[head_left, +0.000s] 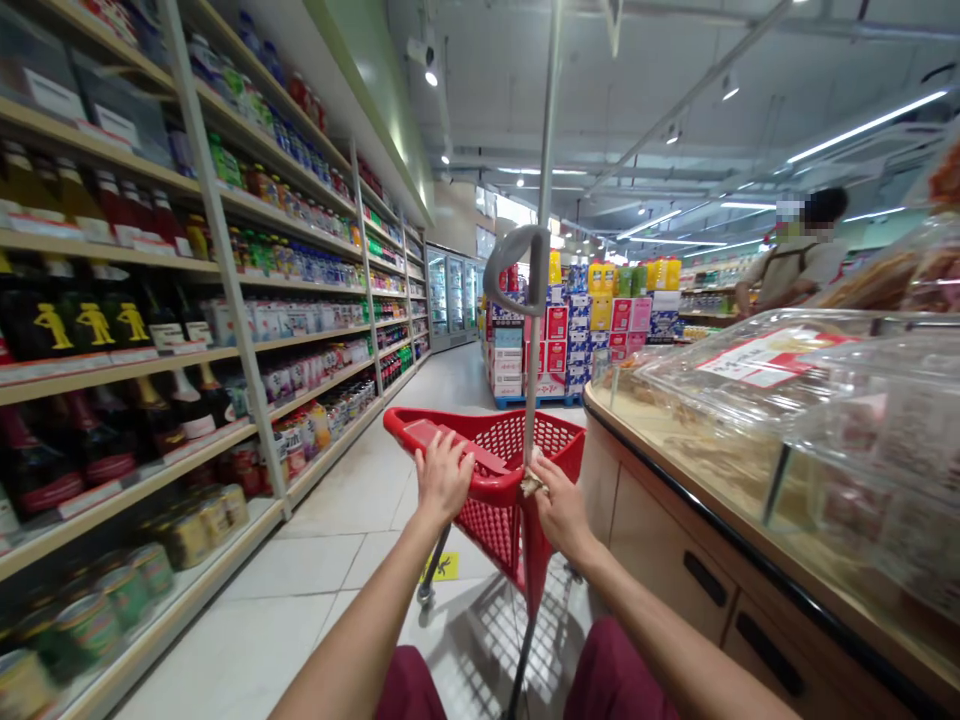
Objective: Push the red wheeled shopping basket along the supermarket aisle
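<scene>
In front of me stands a red plastic shopping cart (487, 530) with a perforated basket and thin metal legs. A red flap (454, 445) lies across its near left side. Over the cart's near rim, next to this flap, my left hand (442, 475) is closed. My right hand (557, 500) pinches a small crumpled, pale cloth (534, 475) at the basket's near right corner. There the cloth touches the foot of a tall metal pole (534, 390). Higher on the pole sits a grey loop handle (519, 270). The right fingertips are partly hidden.
Shelves (315, 265) of bottles and cans line the left. Close on the right runs a wooden counter (667, 540) bearing clear plastic packages (885, 400). Stacked drink cartons (555, 340) stand on a blue pallet ahead. A person (795, 260) stands beyond the counter. White tiles (367, 560) cover the floor.
</scene>
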Demonstrator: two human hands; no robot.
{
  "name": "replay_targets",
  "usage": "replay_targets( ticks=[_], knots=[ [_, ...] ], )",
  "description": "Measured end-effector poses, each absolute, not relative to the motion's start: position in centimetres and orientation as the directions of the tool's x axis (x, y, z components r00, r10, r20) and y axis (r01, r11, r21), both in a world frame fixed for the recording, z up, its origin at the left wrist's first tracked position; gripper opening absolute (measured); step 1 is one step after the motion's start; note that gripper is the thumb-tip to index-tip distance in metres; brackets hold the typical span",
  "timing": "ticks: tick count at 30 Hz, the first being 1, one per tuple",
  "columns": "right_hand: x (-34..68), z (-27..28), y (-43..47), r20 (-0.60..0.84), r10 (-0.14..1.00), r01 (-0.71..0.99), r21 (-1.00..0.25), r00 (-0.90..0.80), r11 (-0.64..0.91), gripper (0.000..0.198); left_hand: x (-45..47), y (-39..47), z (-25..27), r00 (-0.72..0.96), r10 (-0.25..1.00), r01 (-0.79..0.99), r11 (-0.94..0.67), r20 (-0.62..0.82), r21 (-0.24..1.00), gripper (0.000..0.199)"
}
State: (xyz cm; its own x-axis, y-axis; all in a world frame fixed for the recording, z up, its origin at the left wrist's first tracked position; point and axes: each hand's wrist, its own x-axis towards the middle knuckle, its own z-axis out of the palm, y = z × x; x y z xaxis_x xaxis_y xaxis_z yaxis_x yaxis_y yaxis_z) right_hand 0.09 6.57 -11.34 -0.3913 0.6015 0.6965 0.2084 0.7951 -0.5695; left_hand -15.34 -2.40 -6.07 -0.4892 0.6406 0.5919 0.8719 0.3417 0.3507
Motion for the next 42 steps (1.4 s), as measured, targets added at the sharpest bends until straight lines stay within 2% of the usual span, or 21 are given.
replay_targets(
  ticks=[6, 9, 13, 15, 19, 21, 23, 26, 28, 32, 33, 35, 38, 40, 42],
  knots=[
    [1.6, -9.2, 5.8, 0.765, 0.474, 0.157, -0.453, -0.437, 0.877, 0.042, -13.1, -1.3, -6.7, -0.446, 0.689, 0.894, 0.374, 0.572, 0.247, 0.043],
    [3.0, -7.6, 7.3, 0.716, 0.515, 0.196, -0.484, -0.472, 0.853, 0.036, -13.5, -1.4, -6.2, -0.385, 0.723, 0.922, 0.323, 0.574, 0.211, 0.044],
    [3.4, -6.0, 8.0, 0.656, 0.608, 0.303, -0.528, -0.447, 0.793, 0.034, -15.2, -1.1, -6.0, -0.507, 0.679, 0.862, 0.401, 0.531, 0.309, 0.046],
    [2.2, -5.5, 7.1, 0.654, 0.6, 0.314, -0.512, -0.46, 0.799, 0.036, -15.0, -0.6, -6.1, -0.521, 0.68, 0.853, 0.416, 0.516, 0.314, 0.048],
    [-0.6, -5.4, 5.2, 0.719, 0.422, 0.278, -0.319, -0.551, 0.906, 0.03, -14.3, -0.4, -6.3, -0.443, 0.709, 0.896, 0.375, 0.549, 0.24, 0.047],
    [-0.3, -5.6, 5.7, 0.735, 0.384, 0.322, -0.234, -0.558, 0.917, 0.027, -14.7, -0.8, -6.3, -0.412, 0.723, 0.911, 0.344, 0.555, 0.228, 0.044],
    [1.1, -5.9, 6.9, 0.729, 0.433, 0.41, -0.226, -0.531, 0.884, 0.027, -15.4, -1.2, -6.3, -0.44, 0.718, 0.898, 0.341, 0.54, 0.278, 0.041],
    [2.1, -6.1, 8.4, 0.699, 0.567, 0.543, -0.299, -0.435, 0.785, 0.027, -15.5, -1.2, -6.5, -0.47, 0.713, 0.878, 0.319, 0.52, 0.357, 0.039],
    [1.0, -6.2, 8.2, 0.705, 0.583, 0.537, -0.333, -0.404, 0.775, 0.028, -14.7, -0.7, -6.8, -0.456, 0.706, 0.883, 0.283, 0.541, 0.374, 0.038],
    [-1.8, -6.7, 7.5, 0.779, 0.374, 0.36, -0.205, -0.503, 0.91, 0.031, -13.0, 0.1, -7.2, -0.448, 0.69, 0.884, 0.245, 0.569, 0.398, 0.037],
    [-1.6, -6.8, 7.9, 0.784, 0.351, 0.349, -0.183, -0.513, 0.919, 0.031, -12.8, 0.1, -7.2, -0.449, 0.694, 0.881, 0.239, 0.564, 0.407, 0.037],
    [-0.3, -7.0, 9.1, 0.784, 0.406, 0.403, -0.218, -0.47, 0.889, 0.03, -12.7, -0.2, -7.1, -0.45, 0.705, 0.876, 0.23, 0.548, 0.424, 0.037],
    [1.4, -7.1, 10.7, 0.75, 0.542, 0.472, -0.347, -0.378, 0.81, 0.033, -12.7, -0.7, -6.6, -0.47, 0.705, 0.867, 0.257, 0.531, 0.426, 0.037],
    [1.0, -6.9, 10.4, 0.721, 0.549, 0.414, -0.385, -0.423, 0.825, 0.044, -12.5, -0.6, -5.8, -0.447, 0.685, 0.885, 0.247, 0.575, 0.394, 0.038],
    [-0.4, -6.4, 9.4, 0.691, 0.533, 0.311, -0.432, -0.488, 0.846, 0.06, -11.9, 0.1, -4.8, -0.377, 0.676, 0.916, 0.17, 0.633, 0.364, 0.041]
  ],
)
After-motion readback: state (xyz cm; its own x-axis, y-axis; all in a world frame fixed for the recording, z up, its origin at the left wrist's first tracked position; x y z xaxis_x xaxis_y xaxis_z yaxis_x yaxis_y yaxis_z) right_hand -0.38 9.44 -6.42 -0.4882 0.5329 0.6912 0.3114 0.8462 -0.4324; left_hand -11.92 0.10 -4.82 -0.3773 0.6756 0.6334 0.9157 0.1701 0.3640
